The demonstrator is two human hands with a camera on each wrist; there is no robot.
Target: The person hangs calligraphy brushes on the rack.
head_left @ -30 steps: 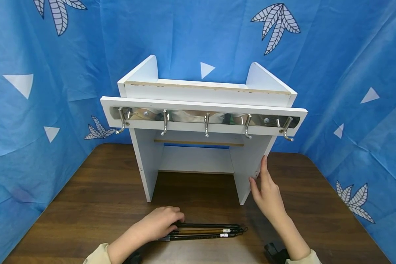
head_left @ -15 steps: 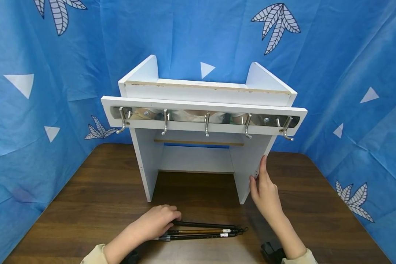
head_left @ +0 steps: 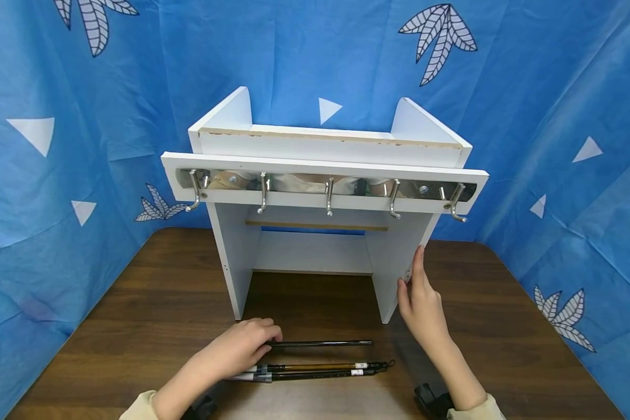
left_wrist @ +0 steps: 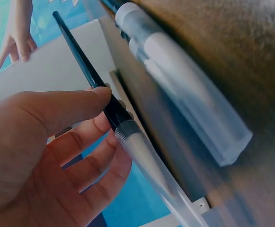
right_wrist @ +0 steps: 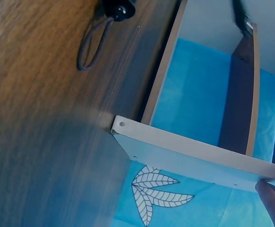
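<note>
My left hand point(head_left: 236, 347) pinches a black calligraphy brush point(head_left: 325, 343) between thumb and fingers near the capped end. In the left wrist view, its clear cap point(left_wrist: 151, 165) covers pale bristles, and the dark handle points away. Beside that hand lie further brushes point(head_left: 320, 376) with clear caps and small white labels. My right hand point(head_left: 425, 312) holds the front edge of the white shelf's point(head_left: 399, 256) right side panel, thumb inside and index finger along the outside. The right wrist view shows only fingertips point(right_wrist: 272, 201) at that panel.
A hook rail point(head_left: 328, 186) with several metal hooks crosses the shelf's upper front. The shelf stands on a brown wooden table point(head_left: 163, 303). Blue patterned cloth point(head_left: 84, 175) hangs behind and at both sides. Near the table's front, one brush has a hanging cord loop point(right_wrist: 85, 52).
My left hand has moved left and away from me, lifting or sliding one brush apart from the others. My right hand stays on the panel, and the shelf has not moved.
</note>
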